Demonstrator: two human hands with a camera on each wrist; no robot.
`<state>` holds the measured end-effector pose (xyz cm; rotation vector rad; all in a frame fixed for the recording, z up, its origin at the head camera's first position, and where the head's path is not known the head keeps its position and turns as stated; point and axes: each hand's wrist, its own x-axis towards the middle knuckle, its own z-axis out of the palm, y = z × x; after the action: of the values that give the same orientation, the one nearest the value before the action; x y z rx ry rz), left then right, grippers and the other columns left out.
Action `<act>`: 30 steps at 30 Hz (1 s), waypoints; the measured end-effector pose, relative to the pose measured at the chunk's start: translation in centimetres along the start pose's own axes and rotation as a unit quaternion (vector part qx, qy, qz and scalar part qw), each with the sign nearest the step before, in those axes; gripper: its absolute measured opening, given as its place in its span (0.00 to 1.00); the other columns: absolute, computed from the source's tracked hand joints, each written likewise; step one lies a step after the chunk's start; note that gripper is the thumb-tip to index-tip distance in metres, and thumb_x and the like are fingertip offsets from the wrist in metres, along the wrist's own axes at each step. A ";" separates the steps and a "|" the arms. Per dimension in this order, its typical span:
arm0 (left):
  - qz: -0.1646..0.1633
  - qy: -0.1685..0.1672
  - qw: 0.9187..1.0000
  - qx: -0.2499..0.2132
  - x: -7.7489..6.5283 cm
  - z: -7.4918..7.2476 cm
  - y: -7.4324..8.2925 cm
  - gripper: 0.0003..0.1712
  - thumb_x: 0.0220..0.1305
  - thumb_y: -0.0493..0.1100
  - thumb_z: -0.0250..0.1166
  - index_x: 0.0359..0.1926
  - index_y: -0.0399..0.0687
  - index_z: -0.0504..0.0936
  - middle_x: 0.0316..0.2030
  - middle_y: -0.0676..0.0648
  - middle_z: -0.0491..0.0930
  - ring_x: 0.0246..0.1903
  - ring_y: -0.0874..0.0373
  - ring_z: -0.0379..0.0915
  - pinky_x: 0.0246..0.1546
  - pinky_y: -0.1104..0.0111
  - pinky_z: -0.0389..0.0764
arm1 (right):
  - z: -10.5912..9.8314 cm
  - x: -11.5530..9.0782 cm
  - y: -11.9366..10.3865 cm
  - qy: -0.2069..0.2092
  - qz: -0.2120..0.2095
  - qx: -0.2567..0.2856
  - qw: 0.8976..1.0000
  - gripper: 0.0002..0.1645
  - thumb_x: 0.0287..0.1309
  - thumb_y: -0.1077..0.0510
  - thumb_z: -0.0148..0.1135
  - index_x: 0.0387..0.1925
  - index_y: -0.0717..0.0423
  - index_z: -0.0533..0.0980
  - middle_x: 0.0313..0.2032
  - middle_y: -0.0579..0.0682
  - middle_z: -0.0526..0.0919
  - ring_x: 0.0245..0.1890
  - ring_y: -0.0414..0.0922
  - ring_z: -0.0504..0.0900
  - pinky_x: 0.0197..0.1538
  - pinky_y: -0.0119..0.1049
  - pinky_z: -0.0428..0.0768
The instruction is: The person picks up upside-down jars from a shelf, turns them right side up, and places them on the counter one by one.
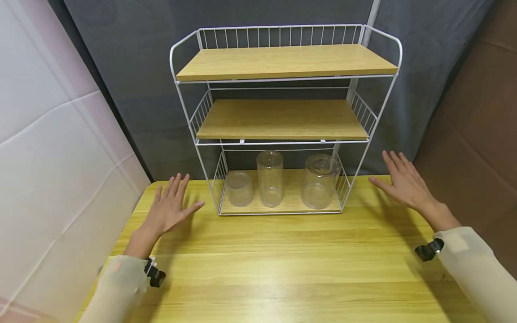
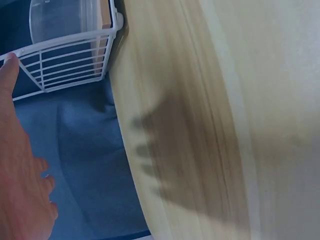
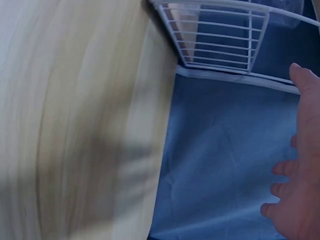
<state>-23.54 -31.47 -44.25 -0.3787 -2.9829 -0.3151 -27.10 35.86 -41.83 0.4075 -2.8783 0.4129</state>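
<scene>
A white wire rack [image 1: 282, 142] with three wooden shelves stands at the back of the table. On its bottom shelf are three clear containers: a short jar [image 1: 239, 190] at the left, a tall narrow one [image 1: 270, 179] in the middle and a wide jar [image 1: 319, 184] at the right. To the left of the rack my left hand [image 1: 167, 211] hovers over the table, fingers spread, holding nothing. My right hand [image 1: 405, 186] is held up beyond the rack's right side, its fingers straight and its palm bare. Each wrist view shows the hand near the rack's wire side.
The wooden table [image 1: 274, 260] stretches from the rack toward me. Behind it hangs a dark grey cloth [image 1: 133, 89]. A white sheet [image 1: 60, 157] borders the left side, and a brown panel [image 1: 476, 134] the right. The upper shelf [image 1: 286, 60] has a wire back rail.
</scene>
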 end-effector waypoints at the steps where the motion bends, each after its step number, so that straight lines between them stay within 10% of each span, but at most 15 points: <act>1: 0.001 0.001 1.000 -0.001 -0.1 0.1 0.0 0.59 0.74 0.74 0.54 0.86 0.43 0.40 0.83 0.29 0.41 0.81 0.28 0.38 0.77 0.29 0.39 | -0.1 0.0 -0.2 0.002 -0.004 0.003 1.000 0.61 0.72 0.31 0.58 0.85 0.63 0.42 0.80 0.76 0.48 0.80 0.73 0.43 0.81 0.68 0.43; 18: 0.021 0.026 0.999 -0.022 -1.5 0.2 2.2 0.63 0.70 0.71 0.62 0.86 0.41 0.40 0.83 0.30 0.41 0.82 0.32 0.37 0.79 0.33 0.42 | -3.8 0.7 -3.9 0.032 -0.015 0.130 0.991 0.58 0.73 0.40 0.62 0.87 0.49 0.37 0.85 0.61 0.42 0.84 0.64 0.39 0.77 0.77 0.45; 30: 0.064 0.132 0.987 -0.071 -2.6 0.6 3.6 0.66 0.64 0.69 0.70 0.86 0.43 0.45 0.81 0.31 0.52 0.80 0.32 0.48 0.78 0.35 0.53 | -5.6 1.0 -5.2 0.058 -0.018 0.173 0.983 0.56 0.74 0.41 0.61 0.87 0.40 0.37 0.85 0.58 0.41 0.83 0.67 0.42 0.76 0.78 0.44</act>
<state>-20.15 -28.57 -44.55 -0.4986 -2.6705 -0.5219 -25.65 32.51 -35.09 0.4720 -2.6809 0.9043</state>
